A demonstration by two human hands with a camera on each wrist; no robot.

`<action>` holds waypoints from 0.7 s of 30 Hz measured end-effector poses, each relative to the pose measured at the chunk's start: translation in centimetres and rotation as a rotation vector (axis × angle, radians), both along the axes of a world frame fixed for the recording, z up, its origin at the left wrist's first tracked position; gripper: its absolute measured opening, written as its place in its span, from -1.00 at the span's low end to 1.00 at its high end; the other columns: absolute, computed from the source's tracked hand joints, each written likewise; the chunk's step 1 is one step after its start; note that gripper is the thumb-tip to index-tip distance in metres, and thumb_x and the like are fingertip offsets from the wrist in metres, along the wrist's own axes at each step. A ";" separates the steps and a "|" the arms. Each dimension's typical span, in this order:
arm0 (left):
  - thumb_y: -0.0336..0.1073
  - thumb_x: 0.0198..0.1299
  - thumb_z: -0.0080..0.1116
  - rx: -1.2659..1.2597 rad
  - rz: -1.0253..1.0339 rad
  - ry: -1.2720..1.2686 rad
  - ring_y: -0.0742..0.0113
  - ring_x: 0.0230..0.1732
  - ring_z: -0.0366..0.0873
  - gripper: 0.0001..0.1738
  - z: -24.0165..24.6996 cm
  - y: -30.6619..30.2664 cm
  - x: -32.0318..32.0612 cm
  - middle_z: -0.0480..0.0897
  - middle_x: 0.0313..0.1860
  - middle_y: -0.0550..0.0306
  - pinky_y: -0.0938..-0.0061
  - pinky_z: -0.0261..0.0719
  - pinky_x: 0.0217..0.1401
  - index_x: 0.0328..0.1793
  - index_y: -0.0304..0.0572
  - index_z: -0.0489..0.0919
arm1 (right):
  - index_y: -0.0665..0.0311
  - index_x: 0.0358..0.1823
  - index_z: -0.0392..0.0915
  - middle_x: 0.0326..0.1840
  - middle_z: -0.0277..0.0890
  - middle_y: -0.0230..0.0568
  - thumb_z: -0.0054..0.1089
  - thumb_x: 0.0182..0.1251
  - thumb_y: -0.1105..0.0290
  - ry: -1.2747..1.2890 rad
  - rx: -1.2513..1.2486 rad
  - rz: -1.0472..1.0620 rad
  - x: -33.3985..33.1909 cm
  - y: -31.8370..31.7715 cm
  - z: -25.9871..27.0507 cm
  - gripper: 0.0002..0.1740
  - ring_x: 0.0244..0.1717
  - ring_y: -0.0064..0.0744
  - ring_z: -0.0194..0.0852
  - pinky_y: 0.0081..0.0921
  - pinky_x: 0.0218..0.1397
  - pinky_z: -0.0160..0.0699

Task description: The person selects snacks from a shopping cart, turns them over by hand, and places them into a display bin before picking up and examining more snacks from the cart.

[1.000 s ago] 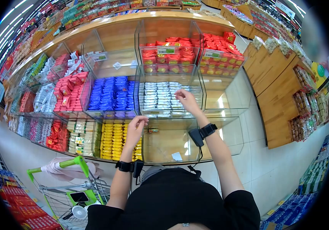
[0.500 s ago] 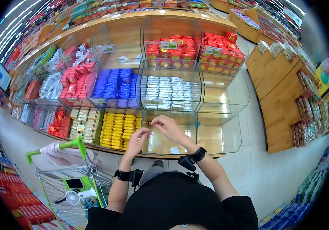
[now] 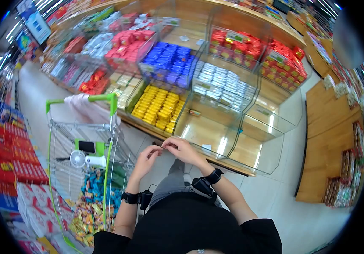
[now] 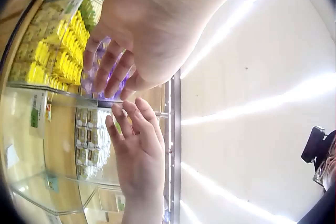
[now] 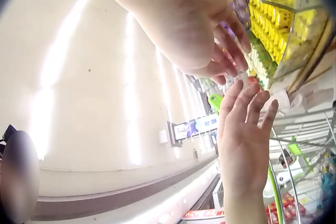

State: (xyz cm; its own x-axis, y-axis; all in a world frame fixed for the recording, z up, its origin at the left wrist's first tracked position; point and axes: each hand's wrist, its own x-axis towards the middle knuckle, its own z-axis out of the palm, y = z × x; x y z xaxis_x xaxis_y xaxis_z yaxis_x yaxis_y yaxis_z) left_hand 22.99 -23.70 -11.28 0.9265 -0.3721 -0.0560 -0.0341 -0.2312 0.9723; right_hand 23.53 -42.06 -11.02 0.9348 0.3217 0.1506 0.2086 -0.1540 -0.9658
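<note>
My left hand (image 3: 147, 161) and right hand (image 3: 183, 150) hover side by side in front of my waist, fingertips close together. Nothing shows in either hand. Fingers of both are loosely bent, as the left wrist view shows with the left palm (image 4: 152, 29) above and the right hand (image 4: 139, 155) below. Nearest beyond them is a clear-walled bin of yellow packets (image 3: 157, 106). To its right, a front bin (image 3: 199, 131) holds one small packet (image 3: 194, 112) and a white slip of paper (image 3: 206, 147).
At left stands a shopping cart with a green handle (image 3: 80, 99), a small white fan (image 3: 78, 158), a phone (image 3: 87, 147) and many wrapped pieces (image 3: 91, 211) inside. Behind are bins of blue packets (image 3: 169, 63), silver packets (image 3: 222, 84) and red packets (image 3: 283, 65). A wooden stand (image 3: 332, 122) is at right.
The right hand has come down from over the silver packets to beside the left hand, and both are now nearer my body. My view has turned left, showing more of the cart.
</note>
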 end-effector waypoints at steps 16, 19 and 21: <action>-0.46 0.15 -0.09 0.057 0.412 -0.059 0.45 -0.23 0.47 -0.82 4.0 9.9 -9.8 0.52 -0.29 0.15 0.58 0.41 -0.15 -0.15 -0.32 0.49 | 0.32 -0.25 0.44 -0.30 0.44 -0.18 -0.04 0.15 0.53 -0.103 -0.060 0.444 -1.4 11.9 0.3 -0.86 -0.25 -0.29 0.47 -0.49 -0.18 0.45; -0.46 0.15 -0.10 0.032 0.476 -0.076 0.44 -0.23 0.47 -0.82 4.3 11.9 -10.9 0.52 -0.29 0.15 0.58 0.41 -0.16 -0.16 -0.31 0.49 | 0.31 -0.25 0.44 -0.30 0.44 -0.18 -0.04 0.15 0.53 -0.081 -0.070 0.501 -2.0 14.7 1.0 -0.86 -0.25 -0.29 0.47 -0.49 -0.20 0.45; -0.47 0.14 -0.10 0.023 0.504 -0.070 0.43 -0.23 0.47 -0.82 4.7 13.7 -11.3 0.52 -0.29 0.14 0.58 0.41 -0.16 -0.17 -0.31 0.49 | 0.30 -0.26 0.44 -0.30 0.43 -0.17 -0.03 0.14 0.51 -0.122 -0.121 0.541 -2.1 16.6 1.3 -0.86 -0.26 -0.24 0.46 -0.46 -0.22 0.44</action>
